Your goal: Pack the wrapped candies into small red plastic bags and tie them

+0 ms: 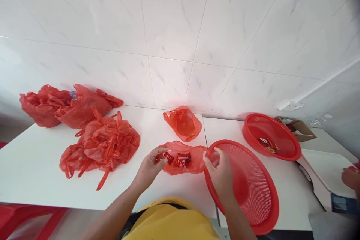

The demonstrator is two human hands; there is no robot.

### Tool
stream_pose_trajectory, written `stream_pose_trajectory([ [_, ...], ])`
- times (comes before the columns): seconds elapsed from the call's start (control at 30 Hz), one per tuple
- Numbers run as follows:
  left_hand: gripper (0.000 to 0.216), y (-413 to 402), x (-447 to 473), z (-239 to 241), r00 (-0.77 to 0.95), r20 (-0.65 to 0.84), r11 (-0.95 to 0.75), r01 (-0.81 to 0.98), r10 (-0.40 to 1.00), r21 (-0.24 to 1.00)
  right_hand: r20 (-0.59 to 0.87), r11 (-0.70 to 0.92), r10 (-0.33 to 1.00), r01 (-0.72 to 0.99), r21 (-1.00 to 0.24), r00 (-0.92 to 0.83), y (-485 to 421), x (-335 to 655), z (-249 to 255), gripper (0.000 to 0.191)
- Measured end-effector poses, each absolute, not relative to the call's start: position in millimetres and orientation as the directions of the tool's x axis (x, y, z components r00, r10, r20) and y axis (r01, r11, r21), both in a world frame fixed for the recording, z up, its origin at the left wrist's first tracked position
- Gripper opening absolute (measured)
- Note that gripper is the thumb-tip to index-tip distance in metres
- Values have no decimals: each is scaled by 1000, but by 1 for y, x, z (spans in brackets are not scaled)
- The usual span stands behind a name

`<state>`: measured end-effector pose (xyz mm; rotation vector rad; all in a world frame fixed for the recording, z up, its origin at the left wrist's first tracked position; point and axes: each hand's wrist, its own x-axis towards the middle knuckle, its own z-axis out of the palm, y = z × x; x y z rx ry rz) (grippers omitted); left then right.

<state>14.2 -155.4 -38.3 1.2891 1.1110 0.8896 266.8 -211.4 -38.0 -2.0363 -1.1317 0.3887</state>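
An opened red plastic bag (194,153) lies on the white table in front of me, with several small red wrapped packets (182,160) inside. At its left side, my left hand (150,167) is closed, thumb and index finger pinching a small red packet (169,157) over the bag. My right hand (221,172) is at the bag's right edge, fingers curled but thumb and index apart, partly over the rim of a large red basket (253,187). Just beyond the bag, another red plastic bag (185,123) stands with its mouth open.
Several filled red bags (104,142) are piled on the left of the table (30,172). A smaller red basket (270,129) at the right holds a few packets. Behind it is a cardboard box (302,129). Another person's hand (351,176) shows at the right edge by a white appliance (326,168).
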Motion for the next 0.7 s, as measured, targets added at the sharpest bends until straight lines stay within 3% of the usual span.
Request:
stream_pose_trajectory([
  [0.17, 35, -153, 10, -38, 148, -160, 127, 212, 976, 969, -59, -258, 932, 539, -802, 359, -192, 258, -33, 32],
  [0.33, 34, -150, 0, -33, 22, -78, 70, 249, 997, 966, 30, -8, 995, 368, -930, 99, -179, 249, 8, 28],
  [0.7, 30, -154, -2, -39, 26, -93, 85, 219, 995, 972, -121, -176, 978, 349, -921, 172, -184, 255, -8, 41],
])
